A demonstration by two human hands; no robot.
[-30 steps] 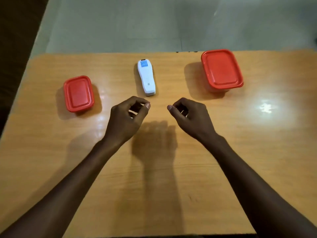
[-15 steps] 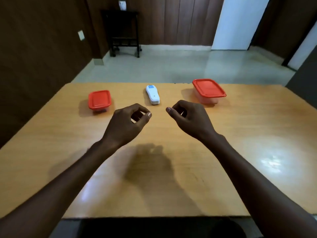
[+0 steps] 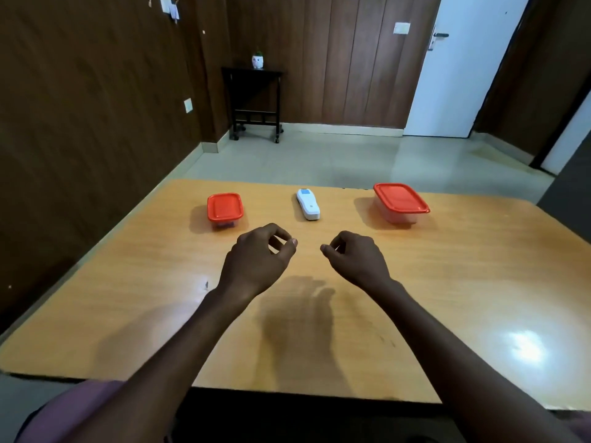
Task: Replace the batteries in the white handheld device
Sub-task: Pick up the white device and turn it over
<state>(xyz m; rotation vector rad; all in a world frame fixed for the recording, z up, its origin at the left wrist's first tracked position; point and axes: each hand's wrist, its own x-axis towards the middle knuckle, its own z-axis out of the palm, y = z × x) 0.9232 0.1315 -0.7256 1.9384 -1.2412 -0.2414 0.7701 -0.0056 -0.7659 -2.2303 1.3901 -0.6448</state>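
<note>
hovering over a wooden table (image 3: 479, 282), the left hand (image 3: 256, 263) and right hand (image 3: 355, 260) have loosely curled fingers and hold nothing. beyond them, between both hands, the white handheld device (image 3: 307, 204) lies flat. a small red-lidded container (image 3: 224, 207) sits left of it, a larger red-lidded container (image 3: 399, 201) right.

your left hand (image 3: 256, 260) and right hand (image 3: 356, 259) hover side by side, fingers loosely curled, holding nothing, forearms reaching toward 12 o'clock.
</note>
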